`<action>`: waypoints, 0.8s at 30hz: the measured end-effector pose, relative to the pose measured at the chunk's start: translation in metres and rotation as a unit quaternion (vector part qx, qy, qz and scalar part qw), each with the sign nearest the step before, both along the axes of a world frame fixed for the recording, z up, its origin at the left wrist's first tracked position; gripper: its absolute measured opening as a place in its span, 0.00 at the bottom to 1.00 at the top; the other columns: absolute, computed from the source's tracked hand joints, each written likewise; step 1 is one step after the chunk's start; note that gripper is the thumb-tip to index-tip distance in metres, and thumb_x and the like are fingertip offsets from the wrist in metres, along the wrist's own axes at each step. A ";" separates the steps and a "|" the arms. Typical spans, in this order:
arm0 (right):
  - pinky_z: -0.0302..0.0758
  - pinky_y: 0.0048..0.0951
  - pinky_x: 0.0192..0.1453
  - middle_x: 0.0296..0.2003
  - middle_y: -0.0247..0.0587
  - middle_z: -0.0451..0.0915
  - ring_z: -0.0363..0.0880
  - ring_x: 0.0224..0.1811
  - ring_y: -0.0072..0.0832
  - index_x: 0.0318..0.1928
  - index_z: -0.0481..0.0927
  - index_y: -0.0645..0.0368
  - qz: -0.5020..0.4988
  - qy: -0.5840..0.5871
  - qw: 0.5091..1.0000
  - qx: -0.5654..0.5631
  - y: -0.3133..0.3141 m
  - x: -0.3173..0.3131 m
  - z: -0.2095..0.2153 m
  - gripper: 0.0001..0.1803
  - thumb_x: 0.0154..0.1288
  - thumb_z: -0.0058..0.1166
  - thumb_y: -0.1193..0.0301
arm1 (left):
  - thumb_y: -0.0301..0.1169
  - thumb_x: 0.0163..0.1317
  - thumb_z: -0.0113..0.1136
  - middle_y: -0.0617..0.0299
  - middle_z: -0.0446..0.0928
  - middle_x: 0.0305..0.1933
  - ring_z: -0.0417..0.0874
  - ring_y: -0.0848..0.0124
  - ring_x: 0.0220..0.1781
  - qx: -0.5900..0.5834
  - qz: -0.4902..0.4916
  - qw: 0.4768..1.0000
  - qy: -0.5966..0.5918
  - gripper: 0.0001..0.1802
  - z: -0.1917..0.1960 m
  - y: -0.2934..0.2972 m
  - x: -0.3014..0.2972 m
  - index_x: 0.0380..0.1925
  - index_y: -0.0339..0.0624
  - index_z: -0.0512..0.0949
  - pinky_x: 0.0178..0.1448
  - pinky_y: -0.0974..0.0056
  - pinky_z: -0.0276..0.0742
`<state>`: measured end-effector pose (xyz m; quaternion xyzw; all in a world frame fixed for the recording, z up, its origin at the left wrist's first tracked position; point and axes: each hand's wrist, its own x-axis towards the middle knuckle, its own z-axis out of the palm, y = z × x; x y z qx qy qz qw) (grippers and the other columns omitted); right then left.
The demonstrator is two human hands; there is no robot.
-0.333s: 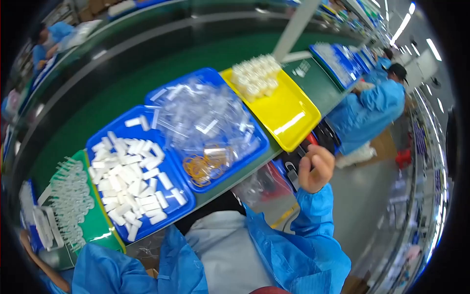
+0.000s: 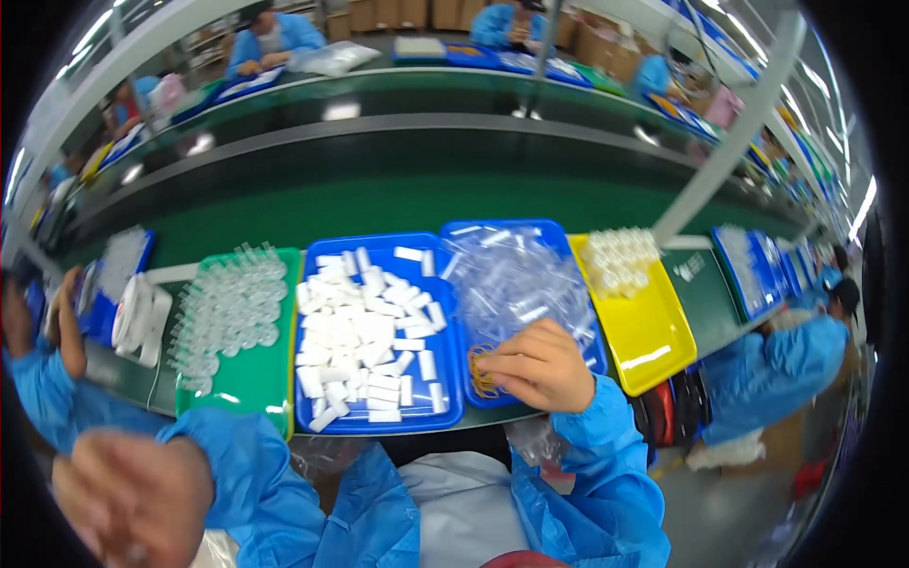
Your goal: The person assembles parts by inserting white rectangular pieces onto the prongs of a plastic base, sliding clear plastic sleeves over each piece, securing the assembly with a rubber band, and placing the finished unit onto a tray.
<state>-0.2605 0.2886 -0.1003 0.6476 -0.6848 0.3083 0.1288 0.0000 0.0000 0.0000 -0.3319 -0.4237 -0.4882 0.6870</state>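
Note:
My right hand [image 2: 538, 367] reaches into the near left corner of a blue tray [image 2: 595, 364]. Its thumb and fingertips are pinched together at a bunch of orange-yellow rubber bands [image 2: 481, 375]. Clear plastic sleeves or small bags [image 2: 511, 284] fill the rest of that tray, beyond the hand. My left hand [image 2: 137, 492] is raised at the lower left, in front of the table edge and nearest the green tray [image 2: 248, 402]. Motion smears its fingers, and whether it holds anything is unclear.
Beside the rubber bands stands another blue tray [image 2: 453, 409] of small white blocks [image 2: 346, 331]. Clear stemmed plastic pieces [image 2: 232, 312] lie in the green tray. A yellow tray [image 2: 653, 341] holds whitish round parts [image 2: 620, 260]. A metal post [image 2: 729, 133] rises behind. Co-workers sit either side.
The view has swung left and levelled. My right hand has come from beyond the table's front edge to the rubber bands. My left hand has come into view.

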 end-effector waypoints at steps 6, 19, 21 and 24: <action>0.69 0.41 0.42 0.36 0.43 0.78 0.75 0.39 0.41 0.49 0.76 0.59 0.527 -0.262 0.705 0.396 -0.011 0.014 -0.020 0.18 0.61 0.57 0.65 | 0.28 0.55 0.65 0.55 0.79 0.39 0.82 0.62 0.42 -0.348 -0.117 0.755 -0.544 0.16 -0.005 -0.005 -0.059 0.44 0.43 0.79 0.42 0.64 0.78; 0.73 0.39 0.38 0.29 0.42 0.81 0.79 0.30 0.43 0.41 0.80 0.58 0.212 -0.332 0.837 0.379 0.020 0.001 0.003 0.10 0.57 0.56 0.72 | 0.36 0.61 0.59 0.54 0.76 0.44 0.78 0.56 0.44 -0.484 -0.122 0.580 -0.644 0.25 -0.073 -0.027 -0.059 0.59 0.44 0.70 0.48 0.60 0.76; 0.73 0.38 0.38 0.29 0.40 0.82 0.79 0.29 0.42 0.40 0.81 0.57 0.169 -0.330 0.888 0.271 0.017 0.002 0.010 0.10 0.57 0.55 0.72 | 0.36 0.61 0.59 0.54 0.76 0.43 0.78 0.56 0.44 -0.472 -0.125 0.583 -0.650 0.25 -0.082 -0.029 -0.062 0.59 0.44 0.70 0.48 0.59 0.75; 0.74 0.37 0.38 0.30 0.38 0.83 0.80 0.30 0.41 0.41 0.82 0.54 0.147 -0.348 0.916 0.137 0.007 0.004 0.019 0.10 0.59 0.54 0.72 | 0.38 0.62 0.58 0.54 0.76 0.43 0.78 0.56 0.43 -0.484 -0.102 0.569 -0.657 0.25 -0.093 -0.030 -0.063 0.58 0.44 0.70 0.47 0.60 0.75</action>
